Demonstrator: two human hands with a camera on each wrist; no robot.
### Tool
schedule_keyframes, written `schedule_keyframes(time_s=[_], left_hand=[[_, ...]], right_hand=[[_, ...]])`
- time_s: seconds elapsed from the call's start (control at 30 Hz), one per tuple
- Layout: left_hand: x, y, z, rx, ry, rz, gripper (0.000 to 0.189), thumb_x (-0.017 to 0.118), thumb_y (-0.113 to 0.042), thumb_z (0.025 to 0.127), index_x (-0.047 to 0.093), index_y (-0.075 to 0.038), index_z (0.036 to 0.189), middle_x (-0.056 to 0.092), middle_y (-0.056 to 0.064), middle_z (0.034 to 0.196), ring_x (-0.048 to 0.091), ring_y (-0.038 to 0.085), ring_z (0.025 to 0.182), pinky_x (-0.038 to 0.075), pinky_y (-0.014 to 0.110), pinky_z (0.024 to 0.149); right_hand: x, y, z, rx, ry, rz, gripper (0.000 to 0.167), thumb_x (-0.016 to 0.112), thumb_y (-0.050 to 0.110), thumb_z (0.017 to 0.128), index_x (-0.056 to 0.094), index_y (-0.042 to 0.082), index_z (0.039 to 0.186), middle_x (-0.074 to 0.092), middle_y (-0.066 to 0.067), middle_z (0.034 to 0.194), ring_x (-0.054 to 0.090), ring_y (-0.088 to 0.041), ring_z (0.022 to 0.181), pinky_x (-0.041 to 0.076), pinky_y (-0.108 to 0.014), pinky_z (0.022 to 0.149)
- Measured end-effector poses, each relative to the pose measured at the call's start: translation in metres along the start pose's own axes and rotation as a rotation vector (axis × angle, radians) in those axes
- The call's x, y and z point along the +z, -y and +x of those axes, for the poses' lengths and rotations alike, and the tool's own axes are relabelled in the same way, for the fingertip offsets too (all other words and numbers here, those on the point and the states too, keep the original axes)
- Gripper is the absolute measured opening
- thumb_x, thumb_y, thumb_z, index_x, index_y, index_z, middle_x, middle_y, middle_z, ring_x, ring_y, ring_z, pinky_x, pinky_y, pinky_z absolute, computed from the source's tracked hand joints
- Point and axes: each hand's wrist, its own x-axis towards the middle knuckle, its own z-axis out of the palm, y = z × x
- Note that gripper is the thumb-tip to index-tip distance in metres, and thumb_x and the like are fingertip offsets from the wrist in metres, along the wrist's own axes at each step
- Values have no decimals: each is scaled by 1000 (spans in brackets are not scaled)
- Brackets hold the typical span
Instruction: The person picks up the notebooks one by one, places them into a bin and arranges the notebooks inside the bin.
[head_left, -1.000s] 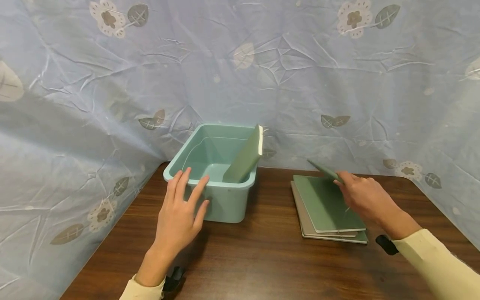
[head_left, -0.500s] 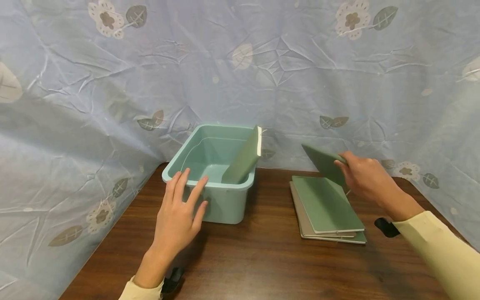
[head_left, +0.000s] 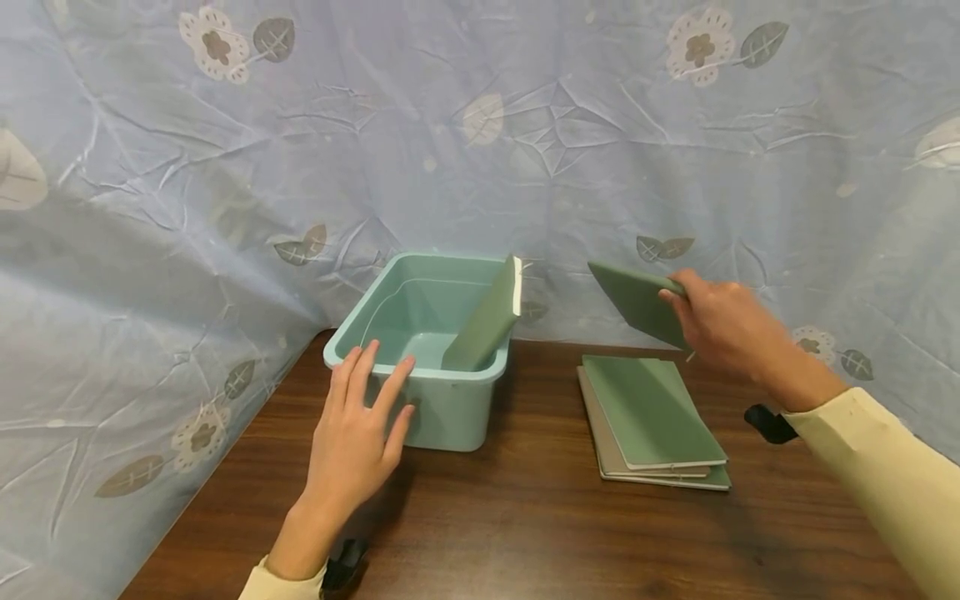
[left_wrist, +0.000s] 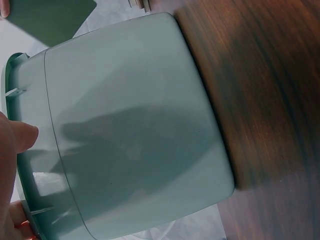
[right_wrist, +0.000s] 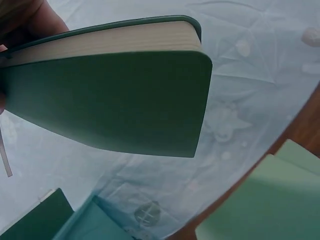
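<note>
A green hardcover notebook (head_left: 637,304) with cream pages hangs tilted in the air, pinched along one edge by my right hand (head_left: 731,329). Its ribbon shows in the right wrist view. Below it lies a stack of green notebooks (head_left: 652,412) on the table, one with its beige side showing. My left hand (head_left: 352,442) has its fingers spread and fairly straight, fingertips at the near rim of a teal plastic bin (head_left: 450,408). The left wrist view shows the thumb (left_wrist: 25,136) beside that rim. Inside the bin, another green notebook (head_left: 487,321) leans against the right wall, its top sticking out.
The brown wooden table (head_left: 540,517) carries the bin at left and the stack at right, with bare wood between them. A pale blue floral cloth (head_left: 480,125) hangs behind and along the sides of the table.
My right hand has lifted the green notebook up off the stack and a little to the left. The left hand stays at the bin's rim.
</note>
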Motion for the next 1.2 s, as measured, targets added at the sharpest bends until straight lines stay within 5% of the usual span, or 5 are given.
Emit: schedule_keyframes(time_s=[0.3, 0.53, 1.2], left_hand=[[-2, 1, -1, -33, 72, 6, 60, 71, -21, 97, 55, -18, 155, 43, 29, 162, 39, 50, 150, 34, 65, 124], [0, 2, -1, -2, 9, 1, 62, 75, -17, 94, 57, -16, 153, 45, 31, 159, 43, 53, 146, 37, 68, 121], [-1, 4, -2, -4, 18, -2, 63, 75, -17, 94, 56, -17, 154, 45, 31, 160, 41, 51, 149, 36, 68, 122]], right_hand=[[-12, -1, 20, -34, -58, 6, 18, 73, -1, 95, 61, -5, 108, 62, -13, 65, 54, -26, 45, 48, -46, 45], [-24, 1, 37, -79, -99, -23, 16, 72, -2, 95, 62, -6, 106, 58, -13, 61, 48, -27, 43, 46, -44, 44], [-51, 9, 68, -23, -87, -50, 15, 67, 6, 101, 62, -6, 110, 67, -20, 70, 57, -35, 48, 50, -51, 50]])
